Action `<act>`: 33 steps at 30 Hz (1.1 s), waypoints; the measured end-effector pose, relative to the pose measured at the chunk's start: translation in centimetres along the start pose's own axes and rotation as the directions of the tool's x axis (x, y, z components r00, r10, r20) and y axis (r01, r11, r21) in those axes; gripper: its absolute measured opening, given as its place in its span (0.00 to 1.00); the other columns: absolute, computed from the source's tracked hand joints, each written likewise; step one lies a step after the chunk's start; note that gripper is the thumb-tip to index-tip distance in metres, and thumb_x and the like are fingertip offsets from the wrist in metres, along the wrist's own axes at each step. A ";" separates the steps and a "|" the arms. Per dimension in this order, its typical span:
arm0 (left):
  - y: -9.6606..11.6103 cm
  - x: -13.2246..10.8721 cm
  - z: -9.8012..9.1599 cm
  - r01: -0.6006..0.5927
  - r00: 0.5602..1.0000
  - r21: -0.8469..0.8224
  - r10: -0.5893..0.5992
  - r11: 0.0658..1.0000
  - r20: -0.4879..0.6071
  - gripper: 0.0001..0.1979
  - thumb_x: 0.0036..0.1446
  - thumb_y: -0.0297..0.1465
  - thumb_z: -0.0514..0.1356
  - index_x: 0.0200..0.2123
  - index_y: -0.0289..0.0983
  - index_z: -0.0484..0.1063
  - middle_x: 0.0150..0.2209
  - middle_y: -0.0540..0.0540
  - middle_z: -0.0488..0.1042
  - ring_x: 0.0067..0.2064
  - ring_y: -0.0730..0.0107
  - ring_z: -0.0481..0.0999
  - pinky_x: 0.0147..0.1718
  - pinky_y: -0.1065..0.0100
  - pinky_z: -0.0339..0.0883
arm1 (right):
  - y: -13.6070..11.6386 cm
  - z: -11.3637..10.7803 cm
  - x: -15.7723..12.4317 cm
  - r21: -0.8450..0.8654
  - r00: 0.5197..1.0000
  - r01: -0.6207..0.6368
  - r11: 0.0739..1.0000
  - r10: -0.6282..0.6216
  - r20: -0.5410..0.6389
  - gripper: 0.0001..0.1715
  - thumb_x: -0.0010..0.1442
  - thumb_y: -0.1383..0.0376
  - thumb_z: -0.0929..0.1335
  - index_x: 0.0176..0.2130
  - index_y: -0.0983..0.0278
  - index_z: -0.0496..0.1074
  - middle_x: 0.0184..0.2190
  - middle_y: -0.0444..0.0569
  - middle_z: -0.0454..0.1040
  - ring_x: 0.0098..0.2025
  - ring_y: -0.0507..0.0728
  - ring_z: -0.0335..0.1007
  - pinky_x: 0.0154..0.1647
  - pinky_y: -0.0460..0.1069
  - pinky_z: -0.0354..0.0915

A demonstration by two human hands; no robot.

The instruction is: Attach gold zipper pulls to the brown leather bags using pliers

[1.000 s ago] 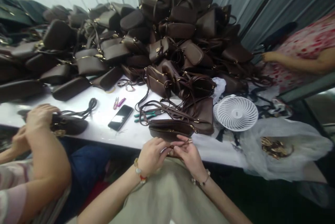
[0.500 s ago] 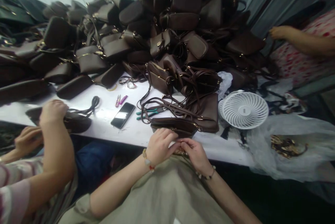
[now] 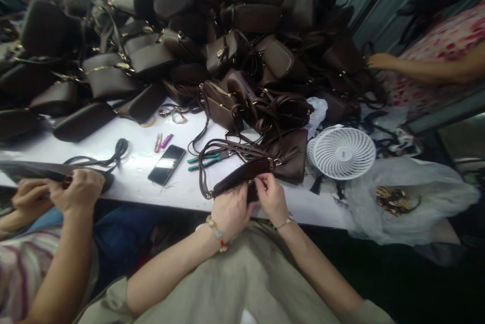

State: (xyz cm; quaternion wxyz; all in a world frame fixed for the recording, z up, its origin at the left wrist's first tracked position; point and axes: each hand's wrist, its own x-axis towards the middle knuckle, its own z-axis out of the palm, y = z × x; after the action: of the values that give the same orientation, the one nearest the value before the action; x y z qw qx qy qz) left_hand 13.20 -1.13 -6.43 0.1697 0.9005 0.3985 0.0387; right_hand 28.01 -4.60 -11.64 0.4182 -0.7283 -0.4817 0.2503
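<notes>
A dark brown handbag (image 3: 244, 175) lies tilted at the table's front edge, its straps looped up behind it. My left hand (image 3: 231, 210) is closed on the bag's near side, its fingers partly hidden against the leather. At the bag's right half, my right hand (image 3: 271, 197) is closed in a pinch beside a small gold-coloured fitting. What sits between its fingertips is too small to make out. Behind the bag are pliers (image 3: 206, 160) with green handles, and another brown bag (image 3: 293, 154) lies just to the right.
A phone (image 3: 166, 164) and a purple-handled small tool (image 3: 166, 141) lie left. To the right stand a white fan (image 3: 343, 153) and a plastic bag (image 3: 428, 202) holding gold-coloured hardware. Brown bags (image 3: 259, 18) are heaped behind. A co-worker's hands (image 3: 78, 190) work at left; another person's arm (image 3: 417, 67) reaches in at right.
My hands have come from below the table edge up onto the handbag, which has tilted, its right end raised. The view has shifted. The left co-worker's hands have moved closer together.
</notes>
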 end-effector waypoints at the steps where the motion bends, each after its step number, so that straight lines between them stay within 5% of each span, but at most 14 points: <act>1: 0.2 -0.2 0.3 -0.013 1.000 -0.024 0.013 1.000 -0.011 0.23 0.61 0.36 0.58 0.56 0.31 0.62 0.44 0.36 0.76 0.43 0.54 0.78 0.40 0.58 0.71 | -0.1 -0.1 -0.2 -0.038 1.000 0.003 0.999 -0.003 0.001 0.13 0.66 0.56 0.63 0.41 0.62 0.70 0.35 0.52 0.78 0.37 0.58 0.76 0.37 0.49 0.66; 6: 0.2 -1.4 2.0 -0.116 0.991 -0.076 0.110 0.990 -0.072 0.28 0.59 0.32 0.57 0.61 0.27 0.57 0.54 0.29 0.71 0.55 0.47 0.72 0.52 0.50 0.69 | -2.0 -0.4 -1.1 -0.307 0.999 -0.001 0.952 0.013 0.037 0.08 0.66 0.60 0.64 0.37 0.60 0.70 0.36 0.51 0.79 0.37 0.59 0.76 0.36 0.49 0.65; 10: 0.0 -1.7 2.6 -0.156 0.985 -0.072 0.149 0.985 -0.092 0.27 0.59 0.29 0.54 0.60 0.26 0.57 0.51 0.31 0.72 0.52 0.49 0.72 0.53 0.51 0.69 | -3.5 -0.5 -1.0 -0.409 0.990 -0.016 0.913 0.073 0.124 0.07 0.66 0.63 0.64 0.36 0.62 0.71 0.32 0.50 0.79 0.34 0.59 0.77 0.33 0.49 0.64; 16: -0.4 -1.3 2.6 -0.152 0.986 -0.058 0.147 0.987 -0.080 0.18 0.59 0.26 0.53 0.53 0.28 0.65 0.46 0.33 0.74 0.49 0.51 0.73 0.50 0.53 0.70 | -2.2 0.5 -2.7 -0.066 0.999 0.031 0.997 -0.030 0.021 0.09 0.67 0.62 0.63 0.40 0.62 0.71 0.39 0.51 0.80 0.42 0.59 0.78 0.40 0.49 0.69; 21: -0.4 -1.7 2.0 -0.222 0.973 -0.112 0.213 0.968 -0.088 0.22 0.60 0.24 0.51 0.58 0.28 0.62 0.49 0.31 0.73 0.51 0.51 0.73 0.50 0.53 0.70 | -0.3 1.9 -4.4 0.038 0.983 0.059 0.998 -0.051 -0.178 0.07 0.66 0.62 0.65 0.39 0.62 0.70 0.34 0.49 0.79 0.35 0.56 0.77 0.35 0.48 0.71; 25: -3.0 -3.0 -1.5 -0.344 0.898 -0.130 0.285 0.930 -0.335 0.22 0.60 0.25 0.56 0.58 0.35 0.63 0.48 0.38 0.75 0.49 0.58 0.73 0.50 0.58 0.69 | 0.9 2.3 -4.0 -0.021 0.936 0.259 0.966 -0.257 -0.242 0.02 0.64 0.66 0.66 0.38 0.62 0.69 0.33 0.48 0.77 0.36 0.54 0.77 0.37 0.47 0.72; 27: -6.1 -3.0 -3.0 -0.227 0.833 -0.087 0.147 0.970 -0.534 0.16 0.60 0.26 0.57 0.52 0.37 0.67 0.46 0.40 0.75 0.49 0.60 0.73 0.51 0.59 0.68 | 1.3 2.2 -3.7 -0.053 0.910 0.326 0.944 -0.329 -0.252 0.01 0.63 0.68 0.67 0.38 0.62 0.69 0.33 0.48 0.77 0.36 0.54 0.76 0.39 0.47 0.72; 29: -9.9 -2.1 -3.3 0.083 0.819 -0.053 -0.098 0.995 -0.565 0.11 0.63 0.26 0.52 0.48 0.35 0.68 0.44 0.39 0.75 0.48 0.59 0.74 0.49 0.58 0.67 | 1.6 2.1 -3.3 -0.084 0.891 0.363 0.928 -0.372 -0.260 0.02 0.63 0.69 0.68 0.37 0.63 0.69 0.32 0.48 0.77 0.36 0.54 0.77 0.39 0.47 0.72; 31: -13.4 -0.2 -2.4 0.338 0.899 0.090 -0.294 0.937 -0.324 0.13 0.63 0.25 0.47 0.45 0.34 0.69 0.41 0.37 0.75 0.46 0.57 0.74 0.47 0.57 0.67 | 1.8 2.0 -3.1 -0.108 0.875 0.390 0.914 -0.405 -0.265 0.02 0.62 0.69 0.69 0.37 0.63 0.69 0.32 0.48 0.77 0.35 0.54 0.77 0.38 0.47 0.72; 33: -15.9 2.2 -0.7 0.329 0.938 0.166 -0.302 0.930 -0.171 0.12 0.61 0.23 0.49 0.42 0.34 0.71 0.42 0.38 0.75 0.47 0.56 0.74 0.47 0.58 0.66 | 1.9 1.9 -3.0 -0.125 0.868 0.403 0.907 -0.422 -0.262 0.03 0.62 0.69 0.69 0.36 0.63 0.69 0.31 0.48 0.77 0.33 0.54 0.77 0.37 0.47 0.72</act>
State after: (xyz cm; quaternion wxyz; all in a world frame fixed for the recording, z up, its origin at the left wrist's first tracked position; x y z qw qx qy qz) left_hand 3.33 10.57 -11.26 0.0570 0.8316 0.5512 0.0366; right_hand 26.28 -7.04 -14.35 0.5021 -0.6503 -0.5692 0.0326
